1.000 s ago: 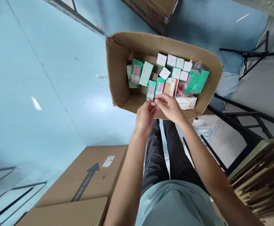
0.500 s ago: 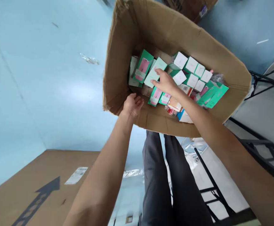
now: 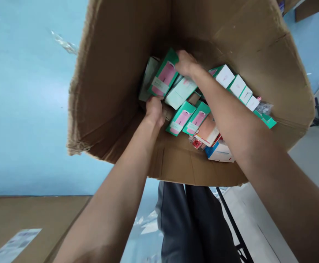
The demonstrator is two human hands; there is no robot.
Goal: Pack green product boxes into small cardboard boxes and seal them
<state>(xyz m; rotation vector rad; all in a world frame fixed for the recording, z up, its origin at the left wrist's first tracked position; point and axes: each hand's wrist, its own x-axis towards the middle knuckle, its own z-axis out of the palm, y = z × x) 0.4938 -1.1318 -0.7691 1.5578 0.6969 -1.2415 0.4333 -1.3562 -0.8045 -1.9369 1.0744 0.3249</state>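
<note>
A green carton with a pink picture (image 3: 164, 77) is tilted at the left end of a large cardboard box (image 3: 176, 166). My right hand (image 3: 186, 63) is closed on its upper end, fingertips partly hidden behind it. At its lower end my left hand (image 3: 154, 109) is closed too, with most fingers out of sight. A pale carton (image 3: 149, 76) lies to the left of it. Just right of it, under my right wrist, rests a mint-coloured carton (image 3: 180, 93). Two more green cartons with pink pictures (image 3: 180, 118) lie nearer to me.
Along the box's right side stand several white-ended cartons (image 3: 236, 86). An orange-and-white pack (image 3: 207, 129) and a blue-and-white carton (image 3: 220, 151) lie by the near wall. Another large cardboard box (image 3: 49, 215) is at lower left. Black metal legs (image 3: 235, 226) stand at the right.
Both hands have reached deeper into the box. My right hand has left the mint carton for the green one's upper end; my left hand has closed at its lower end. The view is closer.
</note>
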